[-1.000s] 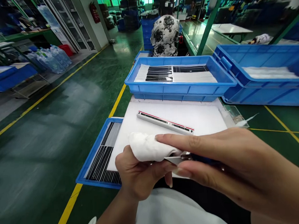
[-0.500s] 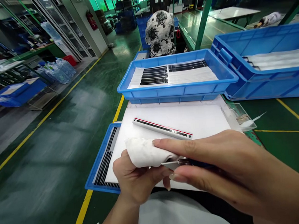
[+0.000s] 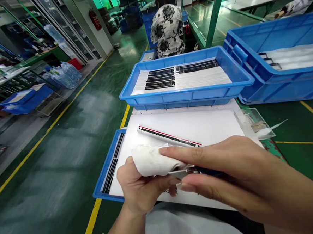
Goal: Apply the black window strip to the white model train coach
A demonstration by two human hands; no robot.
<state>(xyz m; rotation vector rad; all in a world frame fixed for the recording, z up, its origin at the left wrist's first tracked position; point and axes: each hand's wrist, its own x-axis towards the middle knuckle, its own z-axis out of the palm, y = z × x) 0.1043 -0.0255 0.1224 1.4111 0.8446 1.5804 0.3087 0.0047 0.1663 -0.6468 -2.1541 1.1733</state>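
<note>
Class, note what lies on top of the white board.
A red-edged silver strip lies on the white board; the white cloth and left hand cover its near part, hiding whatever is beneath.

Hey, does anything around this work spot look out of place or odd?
One thing stands out: the white board lies over a shallow blue tray, hiding most of the dark strips inside it. Only a narrow band of them shows along the tray's left side, so the tray looks buried.

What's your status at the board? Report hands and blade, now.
Left hand gripping white cloth at the blade. Right hand pinching craft knife, dark blue handle. Striped bar lying on white board, beyond the hands.
</note>
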